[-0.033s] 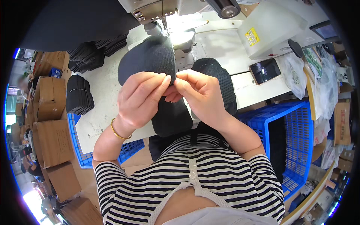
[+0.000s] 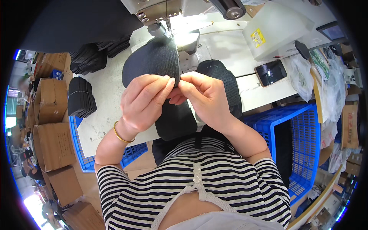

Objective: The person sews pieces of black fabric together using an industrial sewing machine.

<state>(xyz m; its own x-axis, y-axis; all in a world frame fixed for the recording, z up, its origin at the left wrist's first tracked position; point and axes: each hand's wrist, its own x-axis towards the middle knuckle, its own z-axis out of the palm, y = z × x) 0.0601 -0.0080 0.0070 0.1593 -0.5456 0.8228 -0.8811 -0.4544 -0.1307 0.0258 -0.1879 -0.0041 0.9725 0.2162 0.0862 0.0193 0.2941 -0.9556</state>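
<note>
Head view: a rounded black fabric piece point(image 2: 151, 57), finely ribbed and soft-looking, lies over the hard white table point(image 2: 103, 128), its far end by the brightly lit needle area of the metal sewing machine point(image 2: 161, 9). Left hand point(image 2: 145, 100) and right hand point(image 2: 206, 97) pinch its near corner between thumbs and fingers — fingertips nearly meeting, forearms angled inward. Below them shows a round-cornered black piece point(image 2: 175, 122); coarsely woven black pieces point(image 2: 220, 78) lie just right — a banded black stack point(image 2: 81, 97), round-ended, sits farther left.
</note>
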